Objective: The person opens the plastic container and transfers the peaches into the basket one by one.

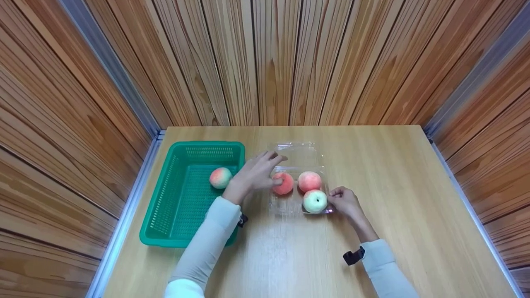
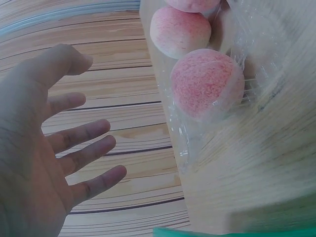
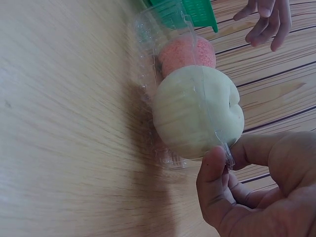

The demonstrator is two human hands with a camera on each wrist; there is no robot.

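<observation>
A clear plastic clamshell box point(image 1: 285, 207) lies with its lid point(image 1: 296, 155) folded back away from me. Inside are a reddish peach point(image 1: 285, 188) on the left, a pink peach point(image 1: 309, 181) at the back right and a pale peach point(image 1: 315, 201) at the front right. My left hand point(image 1: 257, 171) hovers over the box's left side, fingers spread and holding nothing, as the left wrist view also shows. At the box's right edge, my right hand point(image 1: 344, 201) pinches the plastic rim point(image 3: 224, 148) between thumb and fingers, right beside the pale peach.
A green plastic basket point(image 1: 155, 211) stands to the left on the wooden table point(image 1: 393, 165), with one pink-and-white peach point(image 1: 220, 178) in it near its right wall. Wood-patterned panels point(image 1: 273, 62) enclose the table at the back and both sides.
</observation>
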